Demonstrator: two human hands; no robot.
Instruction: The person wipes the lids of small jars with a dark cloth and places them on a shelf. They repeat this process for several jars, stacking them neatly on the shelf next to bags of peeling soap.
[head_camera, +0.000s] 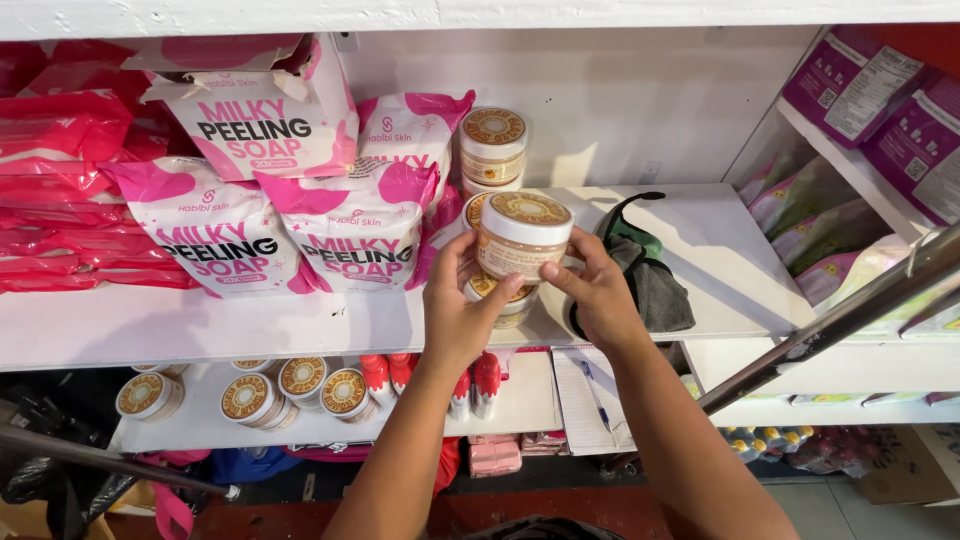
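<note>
Here both hands' fingers, left hand (458, 315) and right hand (598, 297), clasp a round, glossy plastic jar (522, 236).

A white jar (522, 238) with a gold-brown patterned lid, pink-and-white blotched pouches (345, 230), and purple packets (880, 95).

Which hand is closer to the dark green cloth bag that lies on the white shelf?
The right hand. It is just beside the dark green cloth bag, at its left edge, while holding the jar. The left hand is on the jar's far side, further from the bag.
</note>
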